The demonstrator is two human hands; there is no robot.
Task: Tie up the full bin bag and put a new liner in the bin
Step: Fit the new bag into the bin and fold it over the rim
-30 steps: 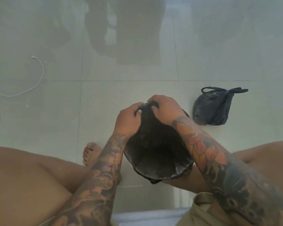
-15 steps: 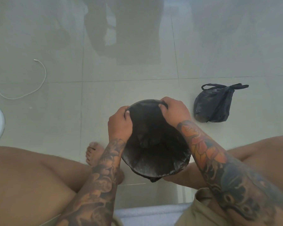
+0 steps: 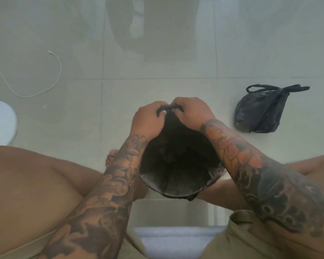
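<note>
Your left hand (image 3: pixel 148 120) and right hand (image 3: pixel 192 113) both pinch the new liner (image 3: pixel 176 161) at the bin's far rim; the near rim is already covered; the tied bag (image 3: pixel 260 113) lies on the floor to your right.

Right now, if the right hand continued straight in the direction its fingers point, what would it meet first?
The right hand points toward the left hand, both gripping the liner at the bin's far rim. It would probably meet the left hand's fingers first; depth is unclear.
</note>
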